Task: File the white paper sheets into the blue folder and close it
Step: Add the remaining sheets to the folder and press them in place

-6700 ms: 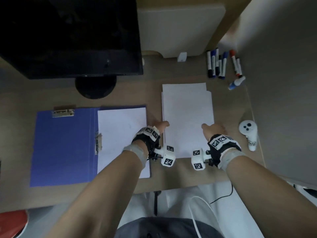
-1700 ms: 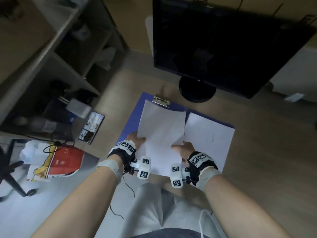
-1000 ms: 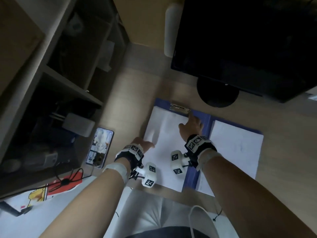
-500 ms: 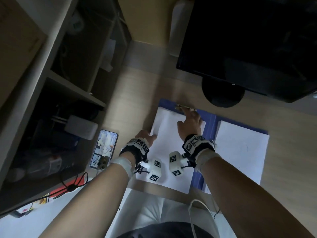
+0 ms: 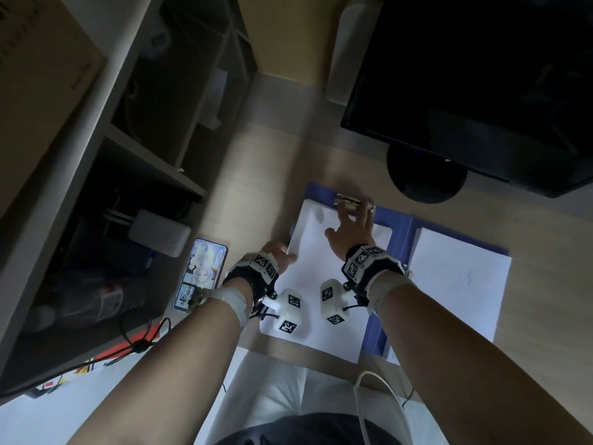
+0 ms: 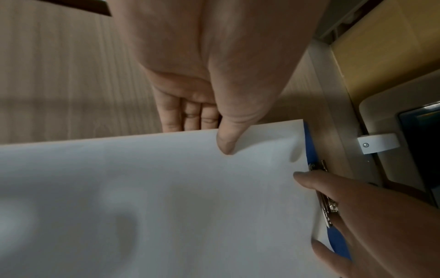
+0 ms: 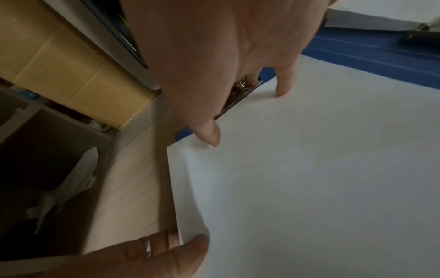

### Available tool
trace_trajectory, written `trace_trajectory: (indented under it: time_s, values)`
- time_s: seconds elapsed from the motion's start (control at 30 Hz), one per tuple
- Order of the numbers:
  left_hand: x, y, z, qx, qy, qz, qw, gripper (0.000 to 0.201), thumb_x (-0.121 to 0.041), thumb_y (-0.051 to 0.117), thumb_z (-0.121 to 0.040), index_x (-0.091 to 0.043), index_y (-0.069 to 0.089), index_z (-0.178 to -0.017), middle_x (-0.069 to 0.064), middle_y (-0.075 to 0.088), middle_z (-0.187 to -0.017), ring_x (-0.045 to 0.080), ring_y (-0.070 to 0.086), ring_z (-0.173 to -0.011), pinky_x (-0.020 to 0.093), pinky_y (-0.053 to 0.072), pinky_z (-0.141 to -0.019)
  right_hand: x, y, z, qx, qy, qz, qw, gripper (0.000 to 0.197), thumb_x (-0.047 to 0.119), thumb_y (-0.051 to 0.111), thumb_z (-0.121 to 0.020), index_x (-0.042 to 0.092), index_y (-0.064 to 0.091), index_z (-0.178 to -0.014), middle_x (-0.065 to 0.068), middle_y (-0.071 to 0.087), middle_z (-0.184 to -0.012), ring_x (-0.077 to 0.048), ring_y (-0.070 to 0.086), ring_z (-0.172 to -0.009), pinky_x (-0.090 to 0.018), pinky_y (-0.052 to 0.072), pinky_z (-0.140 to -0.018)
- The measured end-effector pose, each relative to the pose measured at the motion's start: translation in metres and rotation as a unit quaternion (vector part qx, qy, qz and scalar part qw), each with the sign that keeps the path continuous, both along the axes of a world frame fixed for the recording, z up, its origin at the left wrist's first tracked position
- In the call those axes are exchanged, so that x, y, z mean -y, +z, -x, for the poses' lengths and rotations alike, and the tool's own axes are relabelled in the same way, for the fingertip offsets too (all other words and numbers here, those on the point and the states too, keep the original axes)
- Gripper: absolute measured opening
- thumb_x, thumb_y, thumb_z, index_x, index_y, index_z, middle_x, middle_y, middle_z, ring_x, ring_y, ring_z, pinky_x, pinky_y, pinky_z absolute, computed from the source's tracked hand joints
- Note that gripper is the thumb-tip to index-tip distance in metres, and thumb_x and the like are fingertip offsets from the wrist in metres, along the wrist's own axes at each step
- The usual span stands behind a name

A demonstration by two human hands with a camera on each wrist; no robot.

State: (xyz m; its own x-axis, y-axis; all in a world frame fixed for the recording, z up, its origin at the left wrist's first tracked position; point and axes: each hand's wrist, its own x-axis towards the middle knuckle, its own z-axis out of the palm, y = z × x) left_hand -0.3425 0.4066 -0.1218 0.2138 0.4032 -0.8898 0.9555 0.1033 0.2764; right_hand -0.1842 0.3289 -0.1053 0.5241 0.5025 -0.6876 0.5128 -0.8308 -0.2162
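Paper sheets (image 5: 324,281) lie on the left half of the open blue folder (image 5: 398,232), near the desk's front edge, their top edge against the metal clip (image 5: 348,199), likely to be clamped. At their left edge, the left hand (image 5: 277,253) pinches them, thumb on top and fingers (image 6: 188,116) beneath, steadying them. Further right, the right hand (image 5: 351,228) spreads narrowly, thumb and little finger pressing paper, middle fingers on the clip.

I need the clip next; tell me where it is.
The clip sits at the far edge of the folder in the head view, just before the monitor stand, with the right hand on it above the paper.
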Motion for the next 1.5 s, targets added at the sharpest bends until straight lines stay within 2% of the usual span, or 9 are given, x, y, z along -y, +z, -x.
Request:
trace_trajectory:
  time_s: [0.23,0.47,0.67,0.83,0.97,1.1,1.2,1.3,1.5]
  values:
    - [0.001,-0.005,0.002,-0.002,-0.009,-0.007,1.0,0.049,-0.034,0.056,-0.091,-0.007,0.052,-0.131,0.016,0.058,-0.132,0.034,0.056,-0.119,0.041,0.045,-0.102,0.0,-0.001,0.009,0.038,0.004,0.026,0.999,0.07,0.05,0.043,-0.096,0.045,0.002,-0.152,-0.005,-0.026,-0.16,-0.036,-0.005,-0.149,-0.055,0.044,-0.097]
    - [0.002,-0.002,0.003,-0.005,-0.031,-0.019,0.999,0.05,-0.04,0.055,-0.088,-0.01,0.053,-0.129,0.014,0.058,-0.131,0.035,0.057,-0.118,0.045,0.045,-0.103,-0.004,0.009,0.001,0.028,-0.044,-0.021,0.998,0.072,0.04,0.053,-0.092,0.042,0.014,-0.152,0.0,-0.013,-0.163,-0.035,0.009,-0.147,-0.056,0.04,-0.103]
    - [0.0,0.0,0.002,-0.011,-0.051,-0.02,0.998,0.046,-0.041,0.055,-0.087,-0.011,0.055,-0.122,0.013,0.06,-0.126,0.035,0.06,-0.112,0.046,0.048,-0.099,-0.023,0.006,-0.001,0.017,-0.038,0.024,0.999,0.071,0.038,0.053,-0.092,0.05,0.011,-0.149,-0.007,-0.019,-0.161,-0.041,0.0,-0.145,-0.062,0.037,-0.103]
    - [-0.002,-0.002,0.0,-0.017,-0.055,-0.007,0.998,0.048,-0.038,0.053,-0.087,-0.01,0.053,-0.127,0.015,0.059,-0.127,0.036,0.06,-0.112,0.046,0.047,-0.1,-0.03,0.0,0.002,0.023,-0.018,0.047,0.998,0.076,0.046,0.052,-0.092,0.05,0.003,-0.149,-0.01,-0.024,-0.16,-0.046,-0.005,-0.145,-0.062,0.027,-0.108]
    - [-0.001,-0.001,0.002,-0.027,-0.059,-0.009,0.998,0.05,-0.043,0.053,-0.085,-0.013,0.054,-0.124,0.013,0.06,-0.127,0.036,0.061,-0.112,0.046,0.048,-0.099,-0.024,0.004,0.003,0.01,-0.061,0.013,0.998,0.08,0.043,0.057,-0.09,0.047,0.005,-0.151,-0.005,-0.026,-0.16,-0.041,-0.005,-0.147,-0.062,0.034,-0.106]
    - [-0.001,0.001,0.0,-0.025,-0.054,-0.014,0.998,0.052,-0.042,0.054,-0.086,-0.012,0.053,-0.128,0.013,0.058,-0.132,0.034,0.058,-0.118,0.045,0.046,-0.102,-0.014,0.008,-0.003,0.021,-0.05,-0.017,0.998,0.083,0.038,0.061,-0.088,0.042,0.008,-0.152,-0.001,-0.01,-0.162,-0.04,0.012,-0.143,-0.061,0.042,-0.1]
    - [0.001,0.004,-0.002,-0.03,-0.051,-0.014,0.998,0.049,-0.037,0.053,-0.09,-0.01,0.052,-0.131,0.014,0.056,-0.135,0.034,0.056,-0.121,0.044,0.045,-0.104,-0.017,0.008,-0.003,0.012,-0.031,0.006,0.999,0.077,0.037,0.059,-0.088,0.047,0.013,-0.149,-0.003,-0.012,-0.161,-0.042,0.01,-0.142,-0.061,0.042,-0.099]
    - [0.0,0.002,-0.003,-0.032,-0.046,-0.015,0.998,0.049,-0.039,0.054,-0.088,-0.012,0.053,-0.129,0.013,0.057,-0.134,0.034,0.058,-0.118,0.044,0.046,-0.102,-0.025,0.003,-0.002,0.019,-0.027,0.026,0.999,0.079,0.039,0.057,-0.088,0.052,0.007,-0.148,-0.005,-0.016,-0.161,-0.044,0.003,-0.143,-0.063,0.041,-0.099]
    - [0.0,-0.006,-0.003,-0.036,-0.04,-0.016,0.998,0.049,-0.037,0.054,-0.09,-0.01,0.051,-0.131,0.014,0.055,-0.134,0.035,0.056,-0.12,0.043,0.045,-0.104,-0.021,-0.001,-0.004,0.014,-0.031,0.021,0.999,0.082,0.039,0.061,-0.087,0.051,0.008,-0.148,-0.002,-0.016,-0.161,-0.044,0.001,-0.144,-0.064,0.038,-0.101]
